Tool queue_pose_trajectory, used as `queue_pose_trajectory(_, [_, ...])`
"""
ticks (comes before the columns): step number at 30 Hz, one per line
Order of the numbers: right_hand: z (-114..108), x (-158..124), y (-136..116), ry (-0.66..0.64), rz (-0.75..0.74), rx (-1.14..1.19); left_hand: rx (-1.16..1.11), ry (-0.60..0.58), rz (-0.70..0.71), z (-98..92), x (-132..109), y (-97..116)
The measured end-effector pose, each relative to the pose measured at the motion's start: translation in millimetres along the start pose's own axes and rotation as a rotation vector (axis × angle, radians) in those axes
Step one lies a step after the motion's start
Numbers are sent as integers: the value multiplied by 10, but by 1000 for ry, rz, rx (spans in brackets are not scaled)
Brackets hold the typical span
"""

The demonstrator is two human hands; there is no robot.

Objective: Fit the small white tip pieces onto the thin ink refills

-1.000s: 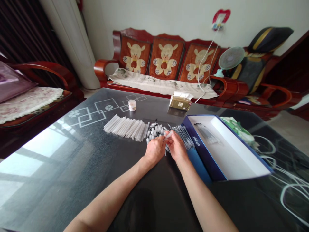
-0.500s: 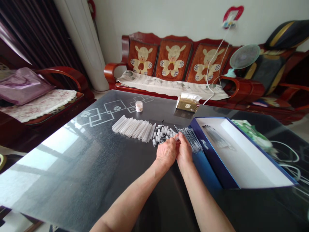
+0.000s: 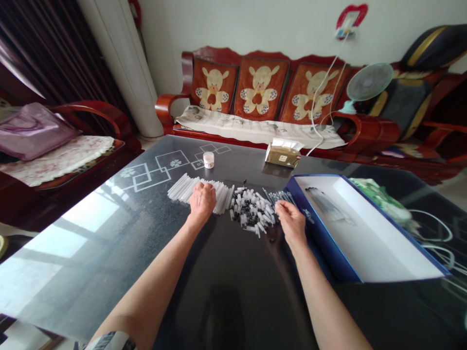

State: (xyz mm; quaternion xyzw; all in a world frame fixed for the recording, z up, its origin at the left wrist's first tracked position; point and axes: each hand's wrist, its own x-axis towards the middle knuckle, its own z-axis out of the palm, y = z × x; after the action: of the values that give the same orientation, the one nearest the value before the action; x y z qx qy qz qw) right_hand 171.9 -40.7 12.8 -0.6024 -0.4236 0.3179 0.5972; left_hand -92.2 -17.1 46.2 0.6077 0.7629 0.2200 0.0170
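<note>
My left hand (image 3: pixel 203 200) rests over a row of translucent white pen barrels (image 3: pixel 222 197), its fingers curled down onto them. The fingertips are hidden, so what they grip cannot be made out. To the right of the row lies a heap of pen caps (image 3: pixel 253 209), clear and white with black parts. My right hand (image 3: pixel 292 221) is beside the heap, thumb and fingers pinched together over thin dark-tipped pen refills (image 3: pixel 279 196). Anything in that pinch is too small to tell, and the hand covers part of the refills.
An open blue box with a white inside (image 3: pixel 365 228) stands right of my right hand; a bundle of refills (image 3: pixel 326 204) lies in it. A small round tub (image 3: pixel 208 160) and a tissue pack (image 3: pixel 283 153) are farther back. Green-and-white packaging (image 3: pixel 381 197) and white cables (image 3: pixel 438 233) lie beyond the box.
My hands were together over the caps and have separated. The left has moved left onto the barrels; the right has shifted slightly right to the refills, uncovering more of the cap heap.
</note>
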Motion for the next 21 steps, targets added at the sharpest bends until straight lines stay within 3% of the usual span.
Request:
queue_pose_trajectory(5, [91, -63, 40, -122, -313, -335, 70, -28, -52, 82, 210, -242])
queue_pose_trajectory(10, [164, -108, -4, -178, -475, -469, 73, 57, 19, 109, 167, -243])
queue_pose_trajectory(13, [75, -187, 9, -174, -536, -491, 23, 122, 162, 93, -44, -109])
queue_pose_trajectory(18, [-185, -416, 87, -278, -680, -589, -31, -121, 429, 143, -586, 203])
queue_pose_trajectory(21, [-212, -504, 110, -419, -720, -651, 20, -173, 492, 231, -775, 328])
